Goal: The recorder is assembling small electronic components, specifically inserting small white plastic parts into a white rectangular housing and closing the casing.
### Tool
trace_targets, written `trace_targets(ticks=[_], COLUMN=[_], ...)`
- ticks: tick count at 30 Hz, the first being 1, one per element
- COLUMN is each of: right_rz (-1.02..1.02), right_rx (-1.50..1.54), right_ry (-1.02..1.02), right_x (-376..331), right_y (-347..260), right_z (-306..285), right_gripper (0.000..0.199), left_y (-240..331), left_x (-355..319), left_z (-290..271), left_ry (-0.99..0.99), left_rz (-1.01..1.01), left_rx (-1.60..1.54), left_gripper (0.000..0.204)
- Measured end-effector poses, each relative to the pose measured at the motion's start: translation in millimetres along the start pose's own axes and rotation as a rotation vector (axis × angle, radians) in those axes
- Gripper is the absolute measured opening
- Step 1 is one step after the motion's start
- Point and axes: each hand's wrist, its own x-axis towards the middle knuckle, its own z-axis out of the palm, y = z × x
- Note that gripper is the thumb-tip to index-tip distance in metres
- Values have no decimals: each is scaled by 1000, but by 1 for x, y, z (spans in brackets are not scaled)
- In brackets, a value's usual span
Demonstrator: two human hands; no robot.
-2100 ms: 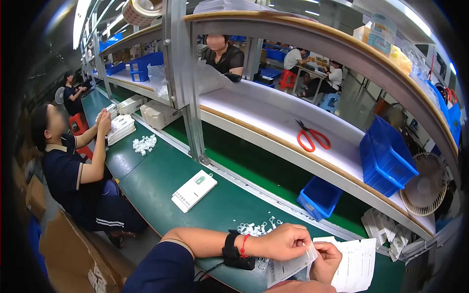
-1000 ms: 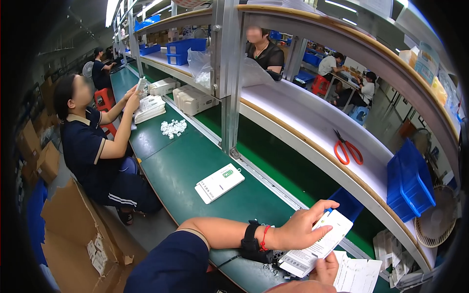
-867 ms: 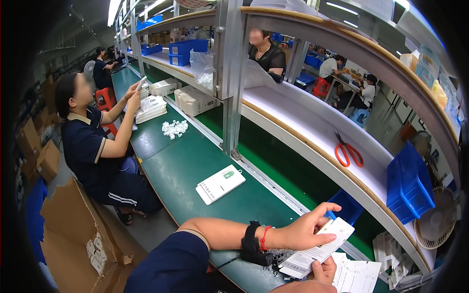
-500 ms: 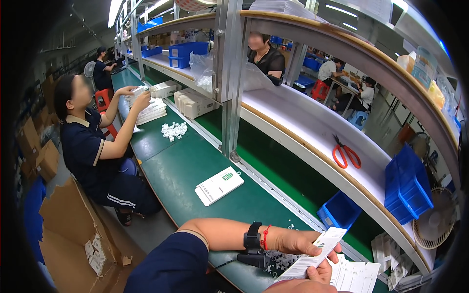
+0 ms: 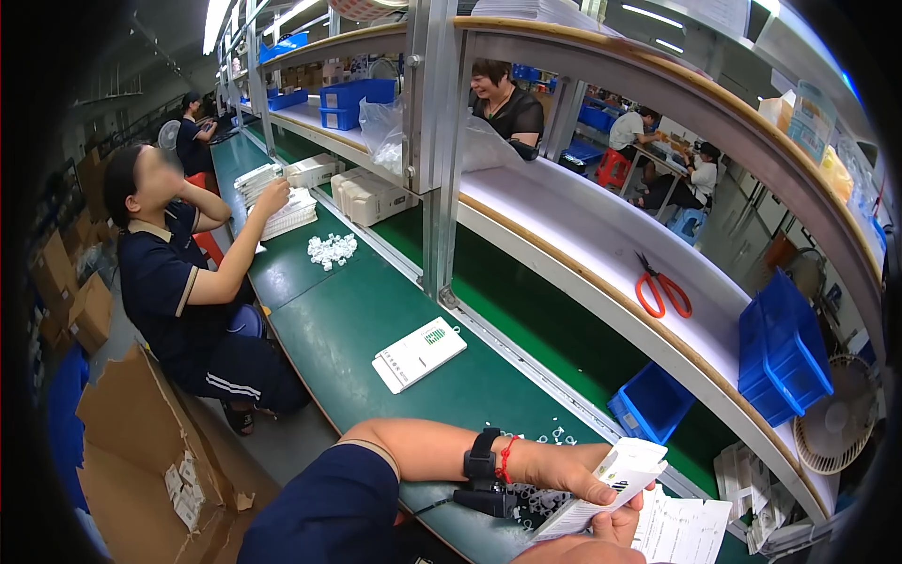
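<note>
Both my hands hold a small white carton (image 5: 631, 459) at the lower right of the bench. My left hand (image 5: 564, 467), its wrist in a black band and a red string bracelet, grips the upper side with the thumb pressed on the printed face. From below, the fingers of my right hand (image 5: 615, 526) close round the carton; part of that hand is hidden. Under my left wrist lie loose small white plastic hooks (image 5: 540, 500). Beside the right hand rest flat white cartons (image 5: 681, 526). A finished-looking white carton with a hang tab (image 5: 420, 354) lies further up the bench.
A metal post (image 5: 439, 188) and shelf (image 5: 583, 240) border the green bench (image 5: 348, 329). Red-handled scissors (image 5: 663, 293) and blue bins (image 5: 780, 348) are on the right. A co-worker (image 5: 178, 273) sits left, near white parts (image 5: 332, 250). A large open cardboard box (image 5: 132, 423) stands lower left.
The carton in my hands has gone from flat to opened out into a box shape. The co-worker at left has raised one hand to the face.
</note>
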Motion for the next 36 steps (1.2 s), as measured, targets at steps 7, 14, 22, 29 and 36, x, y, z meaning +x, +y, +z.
trace_targets(ticks=[7, 14, 22, 29, 36], right_rz=[-49, -108, -116, -66, -127], right_rx=[5, 58, 5, 46, 33], right_ry=[112, 194, 302, 320, 130], right_x=[-1, 17, 5, 3, 2], right_y=[1, 12, -11, -16, -18], right_z=[-12, -10, -10, 7, 2], right_gripper=[36, 41, 45, 50, 55], left_y=[-3, 3, -5, -11, -24], left_x=[-4, 3, 0, -3, 3], left_z=[0, -2, 7, -1, -7], left_ry=[-4, 341, 353, 307, 276], left_rz=[-18, 129, 151, 180, 389], left_rx=[-127, 704, 868, 827, 954], left_gripper=[82, 47, 58, 48, 54])
